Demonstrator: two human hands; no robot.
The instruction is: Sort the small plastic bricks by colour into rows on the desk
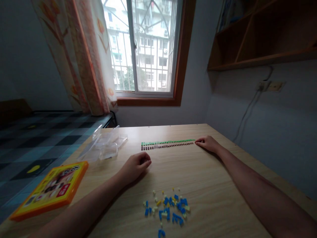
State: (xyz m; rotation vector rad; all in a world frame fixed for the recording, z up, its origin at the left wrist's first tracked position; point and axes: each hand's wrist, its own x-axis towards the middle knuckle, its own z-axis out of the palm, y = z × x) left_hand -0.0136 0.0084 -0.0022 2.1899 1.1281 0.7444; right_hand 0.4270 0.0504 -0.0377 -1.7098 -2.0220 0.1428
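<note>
Two long rows of tiny building blocks run across the table: a green row (168,142) behind and a dark brown row (168,146) in front. At the right end of the rows is my right hand (207,143), fingertips pinched together close to the last brown block; what they hold, if anything, is too small to make out. My left hand (137,165) rests in front of the rows' left end, fingers curled and thumb against the forefinger, their inside hidden. Nearer to me lies a loose pile of blue blocks (182,206) mixed with yellow and cream ones.
A yellow and orange box (52,188) lies at the table's left edge. Behind it stand clear plastic trays (109,148). To the left is a bed with a checked cover (47,132). A window, curtain (91,59) and wall shelf (272,36) surround the table (210,198).
</note>
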